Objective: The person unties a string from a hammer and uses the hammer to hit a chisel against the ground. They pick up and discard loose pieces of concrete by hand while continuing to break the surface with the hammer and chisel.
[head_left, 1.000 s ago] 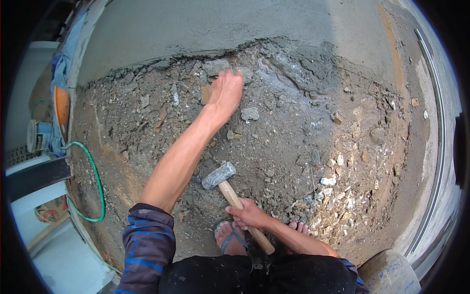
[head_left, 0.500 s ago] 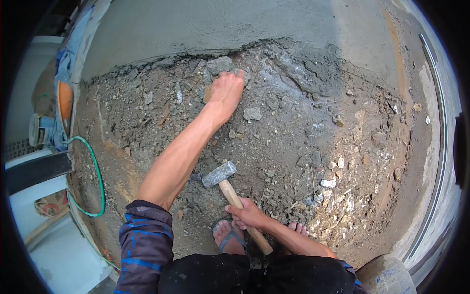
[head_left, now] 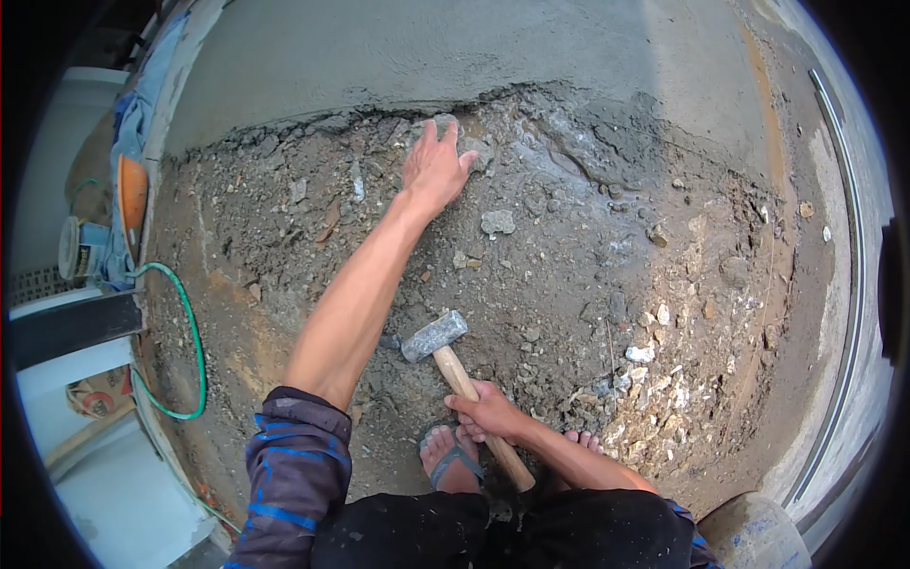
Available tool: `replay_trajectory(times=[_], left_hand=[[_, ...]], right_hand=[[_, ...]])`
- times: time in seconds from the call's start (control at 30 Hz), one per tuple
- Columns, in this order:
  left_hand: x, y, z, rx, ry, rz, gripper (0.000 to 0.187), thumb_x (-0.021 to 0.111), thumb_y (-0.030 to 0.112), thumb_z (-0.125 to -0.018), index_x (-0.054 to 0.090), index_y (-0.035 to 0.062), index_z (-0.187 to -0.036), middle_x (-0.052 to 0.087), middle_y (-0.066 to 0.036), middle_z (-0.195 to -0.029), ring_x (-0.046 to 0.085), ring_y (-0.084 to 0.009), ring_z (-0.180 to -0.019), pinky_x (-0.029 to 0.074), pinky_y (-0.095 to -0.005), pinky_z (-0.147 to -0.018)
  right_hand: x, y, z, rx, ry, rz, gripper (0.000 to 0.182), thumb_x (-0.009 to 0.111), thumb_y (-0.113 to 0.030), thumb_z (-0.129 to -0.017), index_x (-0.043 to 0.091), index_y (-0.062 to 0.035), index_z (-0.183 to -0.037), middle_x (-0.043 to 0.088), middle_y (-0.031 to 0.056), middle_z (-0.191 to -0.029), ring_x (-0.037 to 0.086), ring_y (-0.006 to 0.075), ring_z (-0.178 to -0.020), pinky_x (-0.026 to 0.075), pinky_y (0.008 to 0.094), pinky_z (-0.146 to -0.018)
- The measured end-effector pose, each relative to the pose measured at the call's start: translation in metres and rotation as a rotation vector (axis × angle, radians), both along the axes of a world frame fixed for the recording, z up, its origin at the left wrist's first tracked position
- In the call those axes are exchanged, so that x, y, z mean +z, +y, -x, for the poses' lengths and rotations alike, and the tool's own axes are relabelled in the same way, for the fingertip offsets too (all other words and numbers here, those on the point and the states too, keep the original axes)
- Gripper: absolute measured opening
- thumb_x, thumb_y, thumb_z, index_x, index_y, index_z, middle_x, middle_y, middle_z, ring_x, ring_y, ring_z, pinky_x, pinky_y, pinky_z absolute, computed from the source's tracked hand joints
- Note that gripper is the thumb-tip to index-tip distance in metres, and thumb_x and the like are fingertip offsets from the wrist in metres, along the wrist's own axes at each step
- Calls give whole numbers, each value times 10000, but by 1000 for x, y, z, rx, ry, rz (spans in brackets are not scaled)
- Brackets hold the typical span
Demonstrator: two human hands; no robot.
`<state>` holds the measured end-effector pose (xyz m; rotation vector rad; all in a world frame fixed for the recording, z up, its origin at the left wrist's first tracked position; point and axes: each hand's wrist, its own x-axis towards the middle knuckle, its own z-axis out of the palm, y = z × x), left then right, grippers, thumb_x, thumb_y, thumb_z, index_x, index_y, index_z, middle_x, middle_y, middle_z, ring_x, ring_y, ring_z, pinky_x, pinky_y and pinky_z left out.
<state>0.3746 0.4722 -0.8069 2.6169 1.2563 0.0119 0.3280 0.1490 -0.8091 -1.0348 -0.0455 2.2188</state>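
My left hand [head_left: 436, 173] reaches far forward with its fingers spread. The fingertips lie over a grey stone [head_left: 443, 121] at the broken edge of the wet concrete, and the hand hides part of that stone. Just right of my thumb sits another grey stone [head_left: 479, 154]. Close to my feet, my right hand [head_left: 488, 412] is wrapped around the wooden handle of a sledgehammer [head_left: 436, 336]. Its grey metal head points up and left, above the rubble ground.
Smooth grey concrete [head_left: 417, 47] spans the far side. Loose rubble [head_left: 559, 284] covers the ground between it and my feet. A green hose [head_left: 197, 351] curves at left, near an orange hard-edged object [head_left: 131, 199]. A bucket-like container [head_left: 754, 536] stands at bottom right.
My left hand has opened its fingers from a more curled pose over the grey stone. The right hand keeps its grip on the sledgehammer, and the view has shifted slightly.
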Motion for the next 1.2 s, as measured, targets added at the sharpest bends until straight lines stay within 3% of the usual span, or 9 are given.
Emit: replay_trajectory(times=[0.27,0.33,0.5,0.63,0.7,0.73,0.9,1.0,1.2], left_hand=[[21,8,-11,36,225,77,626,622,405,-932,490,34,-1419,339,-236,-1540,456,-369,-1337,365,-486,-1113],[26,19,-8,23,249,214,555,622,363,-942,529,29,-1374,433,-220,-1459,499,-377,-1295,380,-464,-1102],[53,22,79,-6,-225,182,546,554,365,-988,459,97,-1455,441,-206,-1486,468,-327,-1353,401,-436,-1111],[88,-46,184,286,-359,343,305,572,117,-976,597,60,-1275,633,-130,-1260,612,-233,-1166,516,-374,-947],[83,-97,224,328,-259,279,217,590,31,-906,651,38,-1115,651,-130,-1129,631,-293,-1014,508,-394,-866],[76,-123,238,156,-193,70,208,601,-1,-873,646,46,-1071,642,-131,-1083,609,-308,-1036,484,-409,-890],[20,-173,266,359,-42,-180,647,711,202,-846,423,-8,-1385,456,-189,-1425,420,-340,-1336,348,-471,-1088],[14,-163,259,609,-40,78,710,748,270,-835,408,-26,-1384,458,-214,-1415,424,-356,-1330,357,-460,-1081],[25,-161,261,539,4,218,841,767,434,-811,394,-53,-1386,490,-243,-1378,458,-382,-1302,342,-467,-1096]], right_hand=[[3,2,1,-16,20,24,163,597,-160,-996,463,-80,-948,455,-29,-611,406,61,-429,349,241,-370],[3,3,2,-12,22,32,150,588,-155,-998,464,-81,-959,440,-28,-612,404,62,-437,348,244,-373],[8,2,3,-42,44,58,136,579,-145,-1001,455,-97,-974,431,-30,-631,397,59,-463,346,236,-378],[5,0,2,-66,79,69,134,576,-146,-1000,450,-105,-980,437,-28,-639,392,60,-465,346,235,-380],[3,0,4,-68,98,72,145,574,-154,-1000,438,-114,-973,441,-25,-637,397,63,-460,351,239,-378],[4,1,4,-49,98,62,145,574,-154,-1000,438,-114,-973,441,-25,-637,397,63,-460,351,239,-378],[7,0,7,-33,18,67,203,573,-183,-1003,414,-137,-885,428,-37,-634,394,58,-450,330,230,-369],[6,1,7,-32,17,69,196,583,-184,-996,425,-139,-890,431,-37,-624,397,56,-447,325,228,-368],[10,0,8,-86,31,58,200,588,-185,-993,431,-136,-878,438,-42,-621,394,52,-445,322,226,-369]])
